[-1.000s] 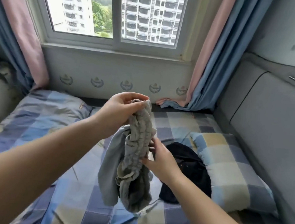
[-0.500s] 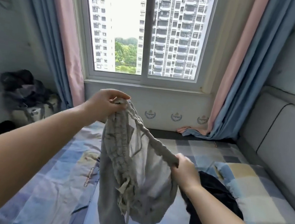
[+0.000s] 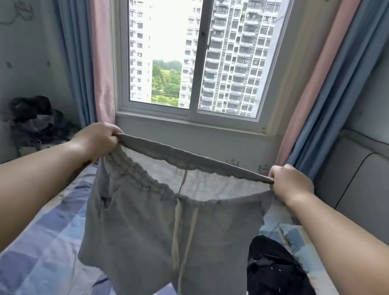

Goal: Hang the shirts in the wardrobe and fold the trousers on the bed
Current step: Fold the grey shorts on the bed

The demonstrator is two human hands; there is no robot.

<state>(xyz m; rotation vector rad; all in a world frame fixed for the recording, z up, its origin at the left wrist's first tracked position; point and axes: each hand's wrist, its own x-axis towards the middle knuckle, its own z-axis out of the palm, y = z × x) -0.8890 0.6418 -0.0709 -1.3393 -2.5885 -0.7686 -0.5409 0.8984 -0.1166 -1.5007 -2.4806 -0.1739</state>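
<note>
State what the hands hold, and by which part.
Both hold the grey shorts by the waistband: left hand at one end, right hand at the other, stretched between them.

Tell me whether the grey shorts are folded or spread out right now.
Spread out. The left hand and right hand hold the grey shorts by the waistband, stretched wide, legs hanging above the bed.

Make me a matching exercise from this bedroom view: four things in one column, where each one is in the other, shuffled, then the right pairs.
Things:
1. grey shorts
2. black garment
3. left hand
4. right hand

Places:
A. lying on the checked bed, right side
B. grips the waistband's left end
C. held up, stretched between both hands
D. grips the waistband's right end

Pairs: 1-C, 2-A, 3-B, 4-D
</note>
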